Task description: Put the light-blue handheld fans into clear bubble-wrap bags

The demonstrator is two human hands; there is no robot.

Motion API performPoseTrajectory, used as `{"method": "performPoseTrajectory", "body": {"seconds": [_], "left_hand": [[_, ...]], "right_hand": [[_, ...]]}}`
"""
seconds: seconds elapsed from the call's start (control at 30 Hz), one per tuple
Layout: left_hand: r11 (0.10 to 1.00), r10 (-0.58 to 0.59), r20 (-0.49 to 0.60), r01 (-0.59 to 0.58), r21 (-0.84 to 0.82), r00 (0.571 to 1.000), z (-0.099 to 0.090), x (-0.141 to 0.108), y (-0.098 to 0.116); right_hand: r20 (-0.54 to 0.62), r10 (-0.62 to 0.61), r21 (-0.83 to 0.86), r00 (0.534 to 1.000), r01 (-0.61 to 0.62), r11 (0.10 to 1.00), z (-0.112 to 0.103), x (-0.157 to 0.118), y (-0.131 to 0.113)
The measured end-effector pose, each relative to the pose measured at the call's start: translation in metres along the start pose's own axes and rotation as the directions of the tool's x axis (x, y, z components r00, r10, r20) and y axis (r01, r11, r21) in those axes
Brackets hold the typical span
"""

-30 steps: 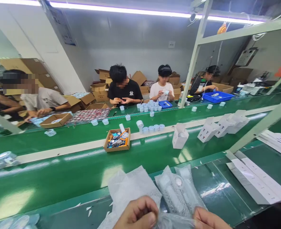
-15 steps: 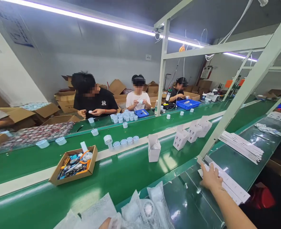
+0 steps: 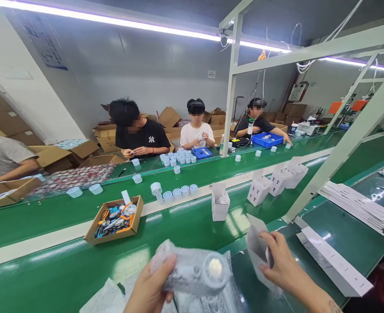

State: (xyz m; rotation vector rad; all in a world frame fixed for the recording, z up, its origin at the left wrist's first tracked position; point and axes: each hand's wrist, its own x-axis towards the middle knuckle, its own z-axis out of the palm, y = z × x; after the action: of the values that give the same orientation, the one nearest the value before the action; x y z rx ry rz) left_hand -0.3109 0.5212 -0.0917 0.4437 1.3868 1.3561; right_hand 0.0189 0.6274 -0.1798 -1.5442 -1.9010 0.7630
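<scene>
My left hand (image 3: 153, 280) grips one end of a handheld device in translucent wrapping (image 3: 192, 269); its round head with a pale disc points right. The exact kind of device is blurred by the wrap. Beside it, my right hand (image 3: 281, 261) pinches a white cardboard box (image 3: 256, 248) by its side, fingers over its top edge. The box stands partly unfolded, with a gap at its top. Below my left hand, more wrapped pieces (image 3: 105, 298) lie at the near edge, partly hidden by the hand and the device.
White boxes (image 3: 220, 204) stand on the green conveyor (image 3: 185, 230). A cardboard tray (image 3: 114, 237) holds tools and parts. Flat white cartons (image 3: 358, 206) lie stacked at right, past a metal post (image 3: 322, 174). Across the belt, several people work near pale blue round parts (image 3: 179, 156).
My right hand has lifted a white box off the flat cartons and moved left with it. My left hand has risen into view with the wrapped device. The view has shifted left.
</scene>
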Motion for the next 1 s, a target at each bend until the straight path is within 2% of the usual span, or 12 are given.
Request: {"method": "performPoseTrajectory", "body": {"seconds": [0.1,0.2,0.3,0.4,0.5,0.67,0.73,0.8,0.83,0.87,0.9,1.0], "left_hand": [[0.997,0.076,0.095,-0.074,-0.020,0.993,0.030,0.005,0.015],[0.903,0.278,0.104,-0.297,0.310,0.955,0.038,0.004,0.027],[0.436,0.427,0.276,-0.464,0.771,0.861,0.039,-0.006,0.036],[-0.016,0.100,0.538,-0.540,0.842,0.837,0.046,-0.024,0.045],[-0.038,-0.051,0.621,-0.623,0.782,0.782,0.047,-0.046,0.059],[-0.004,0.408,0.714,-0.781,0.625,0.569,-0.015,-0.066,0.074],[0.079,0.544,0.547,-0.689,0.721,0.636,-0.065,-0.055,0.066],[0.271,0.599,0.109,-0.329,0.905,0.793,-0.129,-0.043,0.047],[0.378,0.544,-0.165,-0.065,0.924,0.823,-0.165,-0.040,0.035],[0.454,0.467,-0.426,0.204,0.867,0.775,-0.201,-0.041,0.022],[0.483,0.431,-0.559,0.342,0.806,0.708,-0.235,-0.047,0.007],[0.530,0.356,-0.796,0.596,0.603,0.489,-0.308,-0.082,-0.039]], "right_hand": [[0.141,-0.136,0.118,0.981,0.120,0.986,0.015,-0.018,-0.057],[0.187,-0.147,0.209,0.971,0.106,0.972,0.033,-0.029,-0.091],[0.257,-0.130,0.257,0.958,0.062,0.965,0.061,-0.035,-0.103],[0.255,-0.260,0.358,0.931,0.159,0.920,0.093,-0.042,-0.109],[0.192,-0.363,0.447,0.912,0.248,0.859,0.110,-0.044,-0.117],[0.121,-0.335,0.313,0.934,0.285,0.906,0.095,-0.005,-0.132],[0.069,-0.356,0.234,0.932,0.332,0.914,0.091,0.028,-0.134],[0.104,-0.348,0.185,0.932,0.325,0.927,0.100,0.064,-0.133],[0.126,-0.341,0.164,0.932,0.320,0.933,0.111,0.081,-0.130],[0.148,-0.342,0.151,0.928,0.321,0.935,0.123,0.097,-0.125],[0.158,-0.341,0.139,0.927,0.321,0.937,0.137,0.110,-0.119],[0.197,-0.308,0.093,0.931,0.295,0.951,0.175,0.140,-0.091]]}}
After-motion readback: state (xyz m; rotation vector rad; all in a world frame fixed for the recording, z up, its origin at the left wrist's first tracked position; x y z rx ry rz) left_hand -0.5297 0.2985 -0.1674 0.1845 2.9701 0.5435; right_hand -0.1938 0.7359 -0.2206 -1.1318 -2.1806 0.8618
